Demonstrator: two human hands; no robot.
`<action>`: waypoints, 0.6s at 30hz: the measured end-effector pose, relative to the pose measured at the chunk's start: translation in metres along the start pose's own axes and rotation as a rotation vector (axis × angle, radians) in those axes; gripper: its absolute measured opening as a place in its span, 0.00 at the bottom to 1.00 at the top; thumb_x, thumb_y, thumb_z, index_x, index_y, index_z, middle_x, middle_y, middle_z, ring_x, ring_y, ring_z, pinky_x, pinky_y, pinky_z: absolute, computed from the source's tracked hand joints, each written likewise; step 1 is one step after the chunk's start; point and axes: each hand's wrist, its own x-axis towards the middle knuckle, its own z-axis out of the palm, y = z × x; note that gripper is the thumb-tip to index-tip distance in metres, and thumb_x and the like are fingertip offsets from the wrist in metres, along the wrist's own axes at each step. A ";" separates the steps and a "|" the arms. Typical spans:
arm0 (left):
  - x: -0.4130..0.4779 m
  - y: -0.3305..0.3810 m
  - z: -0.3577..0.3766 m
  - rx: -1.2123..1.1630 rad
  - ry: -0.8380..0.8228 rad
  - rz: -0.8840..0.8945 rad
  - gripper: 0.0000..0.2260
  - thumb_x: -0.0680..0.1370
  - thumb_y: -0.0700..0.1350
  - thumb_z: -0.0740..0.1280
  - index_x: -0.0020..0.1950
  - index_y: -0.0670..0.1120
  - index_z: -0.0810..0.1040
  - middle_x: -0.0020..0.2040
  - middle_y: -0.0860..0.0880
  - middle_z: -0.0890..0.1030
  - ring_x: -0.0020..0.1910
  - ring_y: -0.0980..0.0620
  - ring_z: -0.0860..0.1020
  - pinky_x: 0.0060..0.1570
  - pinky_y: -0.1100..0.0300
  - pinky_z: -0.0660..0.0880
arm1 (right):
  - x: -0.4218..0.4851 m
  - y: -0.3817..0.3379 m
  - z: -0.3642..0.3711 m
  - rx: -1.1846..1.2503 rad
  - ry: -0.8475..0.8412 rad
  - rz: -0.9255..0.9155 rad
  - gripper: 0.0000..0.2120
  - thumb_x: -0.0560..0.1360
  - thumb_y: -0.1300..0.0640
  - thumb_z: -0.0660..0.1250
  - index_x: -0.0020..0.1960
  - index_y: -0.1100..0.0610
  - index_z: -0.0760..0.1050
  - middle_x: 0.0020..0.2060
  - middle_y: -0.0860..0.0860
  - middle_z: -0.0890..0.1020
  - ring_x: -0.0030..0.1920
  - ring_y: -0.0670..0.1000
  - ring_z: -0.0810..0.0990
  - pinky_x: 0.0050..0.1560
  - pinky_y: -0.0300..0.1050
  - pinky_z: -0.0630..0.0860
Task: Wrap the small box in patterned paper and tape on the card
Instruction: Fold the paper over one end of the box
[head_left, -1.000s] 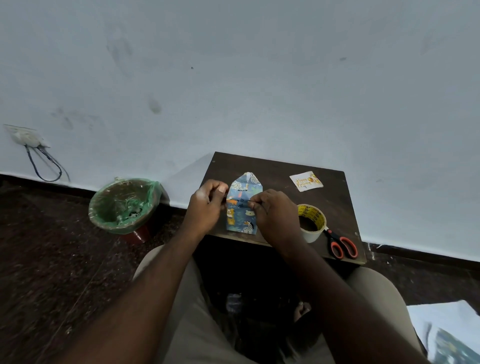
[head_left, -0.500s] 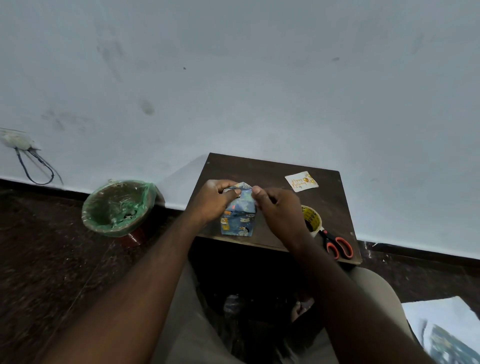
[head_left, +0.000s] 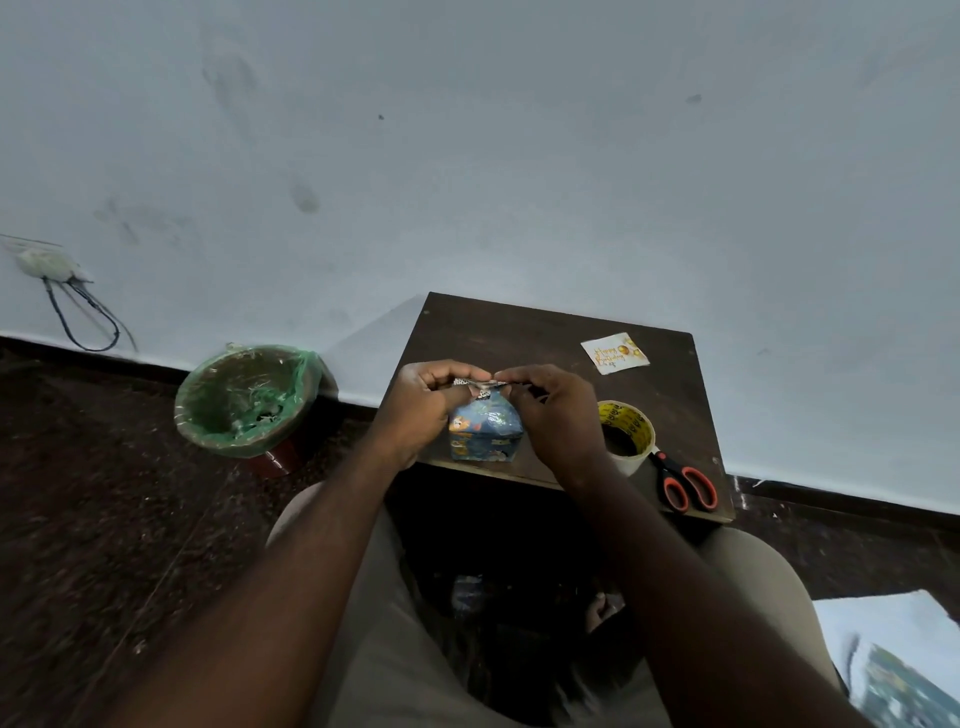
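The box (head_left: 485, 434) sits just under the fingers, mostly wrapped. The left hand (head_left: 426, 402) and right hand (head_left: 556, 410) pinch the paper flap (head_left: 480, 384) on top. The card (head_left: 614, 353), past the right fingers, is not taped on yet

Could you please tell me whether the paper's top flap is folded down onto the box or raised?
Raised: the left hand and right hand pinch the flap above the wrapped box, not flat against it.
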 end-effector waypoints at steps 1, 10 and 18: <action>-0.001 0.000 0.001 -0.016 0.015 -0.003 0.16 0.74 0.29 0.69 0.40 0.49 0.87 0.43 0.46 0.86 0.44 0.50 0.83 0.47 0.57 0.80 | -0.001 0.002 0.000 -0.003 0.006 -0.011 0.09 0.77 0.62 0.68 0.52 0.52 0.85 0.48 0.48 0.85 0.46 0.42 0.82 0.48 0.43 0.80; -0.006 -0.004 0.004 -0.041 0.077 0.006 0.16 0.74 0.30 0.69 0.38 0.50 0.87 0.48 0.46 0.87 0.51 0.46 0.84 0.57 0.48 0.79 | -0.002 0.005 -0.004 0.002 -0.035 -0.104 0.10 0.76 0.65 0.69 0.50 0.53 0.86 0.49 0.49 0.86 0.48 0.45 0.83 0.50 0.49 0.81; -0.011 -0.007 0.003 -0.100 0.069 0.002 0.08 0.68 0.44 0.68 0.38 0.45 0.87 0.49 0.41 0.86 0.56 0.45 0.83 0.61 0.47 0.77 | -0.003 -0.002 -0.015 -0.112 -0.173 -0.155 0.13 0.78 0.67 0.64 0.57 0.58 0.84 0.56 0.54 0.84 0.54 0.49 0.82 0.56 0.45 0.80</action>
